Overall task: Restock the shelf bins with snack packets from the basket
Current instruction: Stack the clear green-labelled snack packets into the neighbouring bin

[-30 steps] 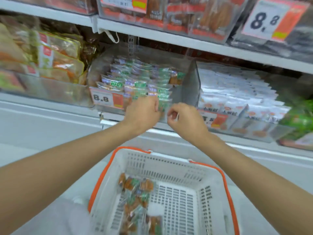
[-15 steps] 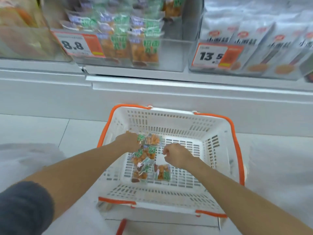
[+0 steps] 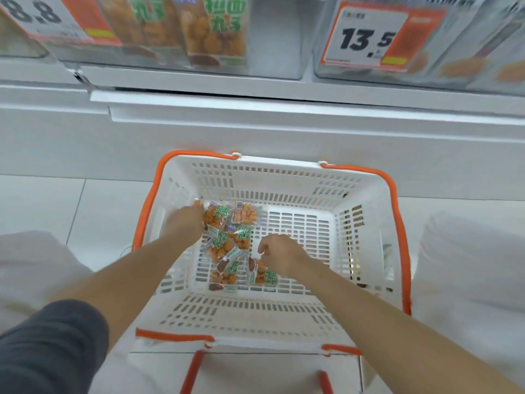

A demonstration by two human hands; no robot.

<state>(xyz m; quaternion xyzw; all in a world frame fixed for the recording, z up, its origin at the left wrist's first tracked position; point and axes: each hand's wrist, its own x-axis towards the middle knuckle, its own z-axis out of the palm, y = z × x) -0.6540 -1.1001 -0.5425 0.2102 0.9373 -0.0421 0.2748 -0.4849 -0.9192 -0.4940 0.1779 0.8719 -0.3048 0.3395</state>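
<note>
Snack packets [image 3: 227,245] crowd left of basket [image 3: 284,180]; left fingers [image 3: 199,214] clamp some, right fingers [image 3: 262,247] unclear.

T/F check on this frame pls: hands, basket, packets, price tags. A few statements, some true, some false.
1. Both the left hand and the right hand are inside the basket. True.
2. The basket is empty. False: snack packets lie on its floor.
3. One shelf price tag reads 13.5. True.
4. The basket has a blue rim. False: the rim is orange.
</note>
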